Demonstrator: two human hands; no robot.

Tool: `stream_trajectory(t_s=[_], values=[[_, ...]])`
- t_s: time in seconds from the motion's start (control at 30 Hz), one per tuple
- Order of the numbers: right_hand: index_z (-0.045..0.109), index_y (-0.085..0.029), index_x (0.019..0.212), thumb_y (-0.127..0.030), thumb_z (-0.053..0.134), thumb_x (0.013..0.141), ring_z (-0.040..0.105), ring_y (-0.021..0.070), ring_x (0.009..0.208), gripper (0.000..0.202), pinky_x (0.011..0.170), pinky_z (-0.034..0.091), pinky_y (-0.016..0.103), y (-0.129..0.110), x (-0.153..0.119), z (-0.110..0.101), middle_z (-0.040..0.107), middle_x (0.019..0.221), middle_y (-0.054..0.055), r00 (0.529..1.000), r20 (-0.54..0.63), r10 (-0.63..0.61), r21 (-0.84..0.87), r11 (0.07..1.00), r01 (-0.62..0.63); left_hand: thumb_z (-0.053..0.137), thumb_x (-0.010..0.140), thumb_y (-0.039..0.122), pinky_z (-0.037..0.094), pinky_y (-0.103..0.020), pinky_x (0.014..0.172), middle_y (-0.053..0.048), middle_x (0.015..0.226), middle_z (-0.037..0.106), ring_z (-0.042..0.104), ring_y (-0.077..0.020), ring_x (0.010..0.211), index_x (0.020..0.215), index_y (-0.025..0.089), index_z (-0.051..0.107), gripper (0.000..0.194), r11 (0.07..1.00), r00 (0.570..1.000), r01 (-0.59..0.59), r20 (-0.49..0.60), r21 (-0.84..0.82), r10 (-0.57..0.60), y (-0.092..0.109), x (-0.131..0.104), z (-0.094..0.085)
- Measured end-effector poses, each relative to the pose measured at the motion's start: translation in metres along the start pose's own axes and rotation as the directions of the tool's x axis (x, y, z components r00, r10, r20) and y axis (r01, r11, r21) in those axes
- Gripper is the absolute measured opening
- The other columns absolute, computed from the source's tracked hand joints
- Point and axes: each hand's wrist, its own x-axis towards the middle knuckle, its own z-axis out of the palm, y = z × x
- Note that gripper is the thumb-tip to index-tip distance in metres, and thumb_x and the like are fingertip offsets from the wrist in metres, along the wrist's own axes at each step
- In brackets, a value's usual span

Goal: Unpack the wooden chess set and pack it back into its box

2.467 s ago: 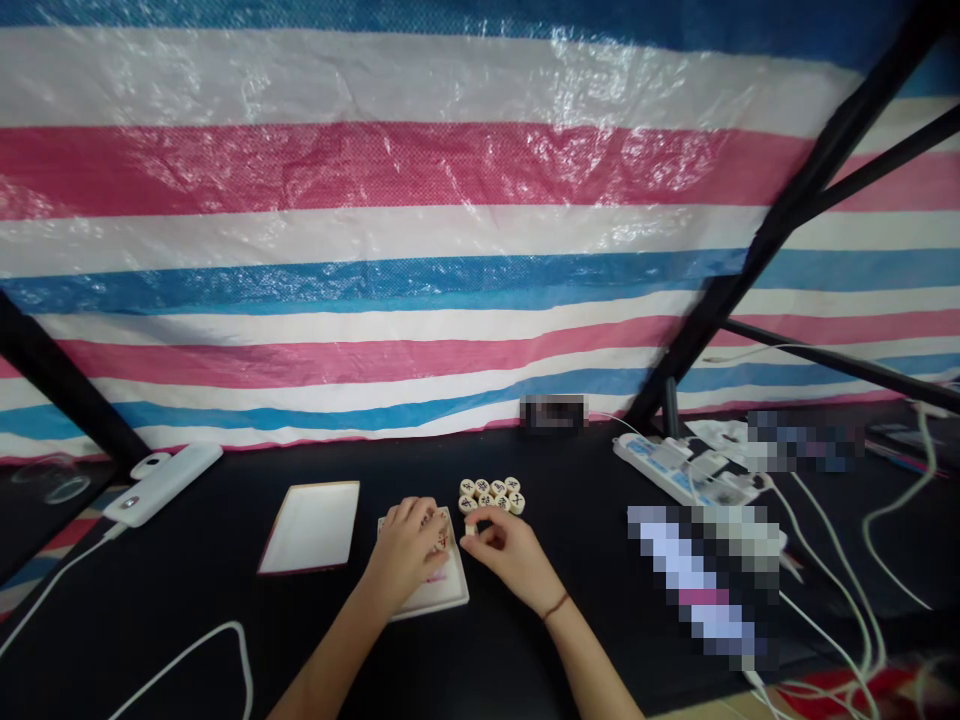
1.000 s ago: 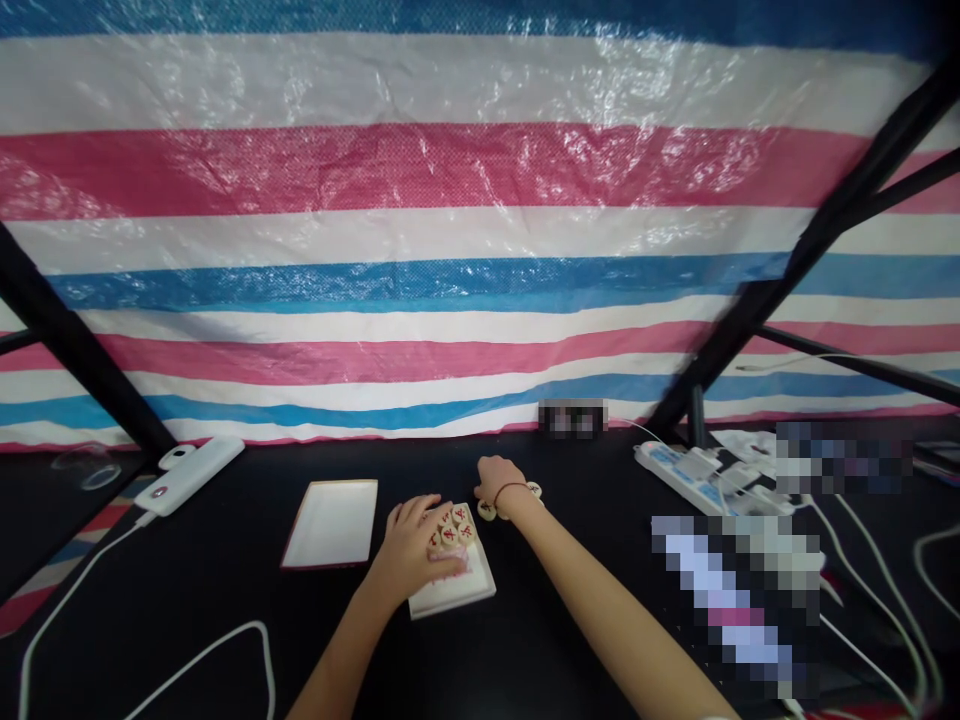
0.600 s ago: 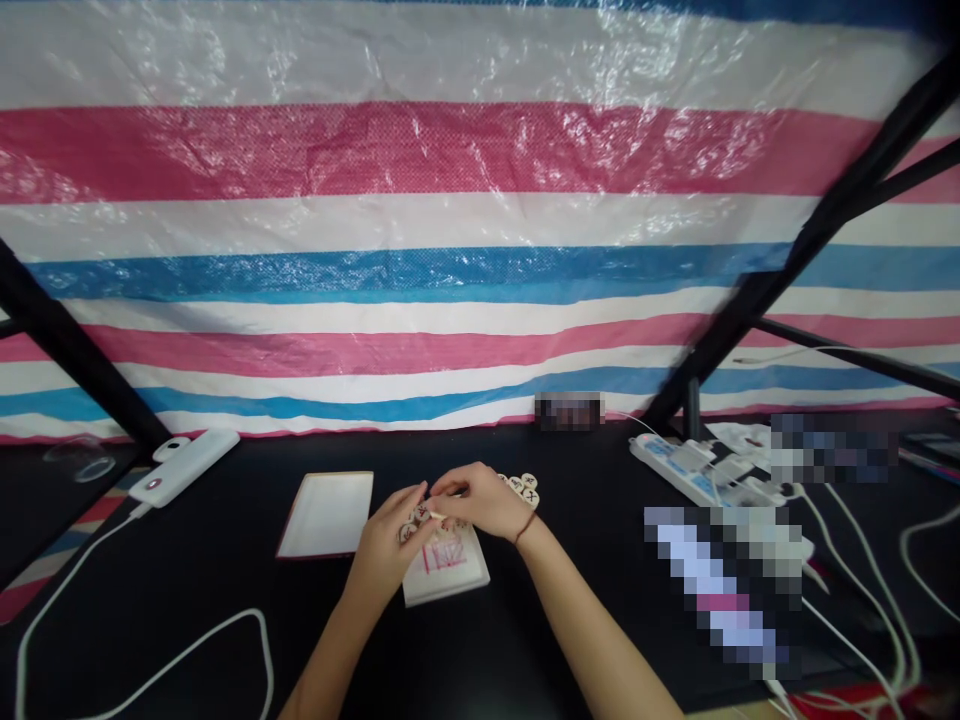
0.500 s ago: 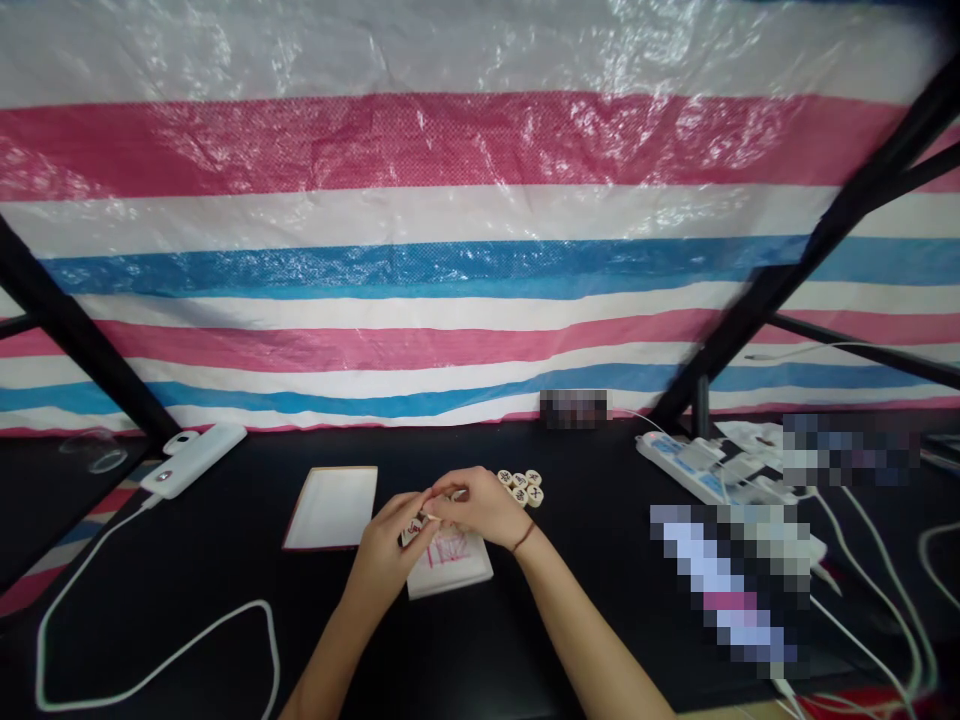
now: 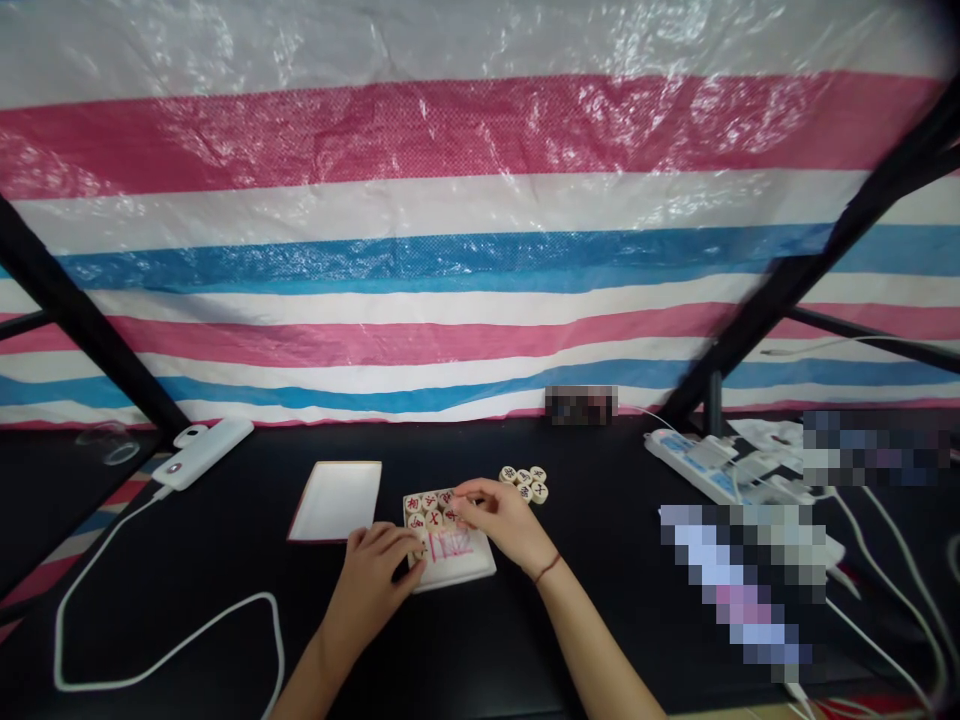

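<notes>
Rows of xiangqi pieces with red characters lie in the upper part of a white box with pink marks on its bare floor. My left hand is at the box's left side, thumb and fingers closed on a xiangqi piece against the left wall. At the upper right of the box, my right hand has its thumb and fingers bent onto a xiangqi piece, partly hidden by the fingertips. Several xiangqi pieces with dark characters lie clustered beyond my right hand.
A white-lined box lid lies left of the box. A white power bank with a cable is farther left. On the right are a power strip, cables and blurred items. A striped sheet hangs behind the black table.
My hands, together over the box before, have moved apart: the left toward the near left side, the right slightly right. The rows of red-character pieces now show.
</notes>
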Motion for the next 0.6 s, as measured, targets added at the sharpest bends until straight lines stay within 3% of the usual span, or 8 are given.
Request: stream_trajectory(t_s=[0.17, 0.27, 0.43, 0.6], values=[[0.067, -0.016, 0.085, -0.038, 0.069, 0.074, 0.058, 0.0114, 0.056, 0.024, 0.053, 0.047, 0.022, 0.003, -0.013, 0.01, 0.066, 0.069, 0.001, 0.999, 0.021, -0.024, -0.149, 0.989, 0.027, 0.06, 0.082, 0.022, 0.042, -0.035, 0.075, -0.001, 0.091, 0.067, 0.057, -0.0204, 0.087, 0.077, 0.027, 0.068, 0.011, 0.996, 0.999, 0.023, 0.043, 0.084, -0.026, 0.001, 0.006, 0.003], [0.068, -0.019, 0.085, -0.024, 0.066, 0.074, 0.059, 0.0112, 0.066, 0.012, 0.059, 0.049, 0.022, 0.007, -0.022, 0.023, 0.065, 0.086, 0.003, 0.99, 0.041, -0.134, -0.266, 0.954, 0.14, 0.055, 0.084, 0.021, 0.045, -0.035, 0.073, -0.002, 0.089, 0.065, 0.058, -0.0202, 0.083, 0.08, 0.026, 0.067, 0.013, 0.998, 0.999, 0.049, 0.011, 0.044, -0.05, -0.001, 0.008, 0.005], [0.068, -0.022, 0.099, -0.004, 0.056, 0.072, 0.06, 0.015, 0.085, 0.035, 0.075, 0.051, 0.026, 0.019, -0.03, 0.044, 0.059, 0.099, 0.005, 0.951, 0.108, -0.289, -0.462, 0.833, 0.305, 0.042, 0.09, 0.021, 0.05, -0.032, 0.078, -0.005, 0.089, 0.064, 0.062, -0.0185, 0.085, 0.094, 0.021, 0.062, 0.02, 0.983, 0.986, 0.076, -0.131, -0.167, -0.099, -0.008, 0.019, 0.007], [0.064, -0.02, 0.09, -0.001, 0.056, 0.072, 0.06, 0.0166, 0.083, 0.028, 0.076, 0.05, 0.027, 0.027, -0.027, 0.057, 0.062, 0.092, 0.003, 0.94, 0.153, -0.305, -0.552, 0.763, 0.337, 0.042, 0.09, 0.021, 0.048, -0.036, 0.082, -0.006, 0.095, 0.069, 0.063, -0.021, 0.089, 0.096, 0.021, 0.064, 0.024, 0.991, 0.98, 0.12, -0.156, -0.054, -0.127, -0.017, 0.043, 0.008]])
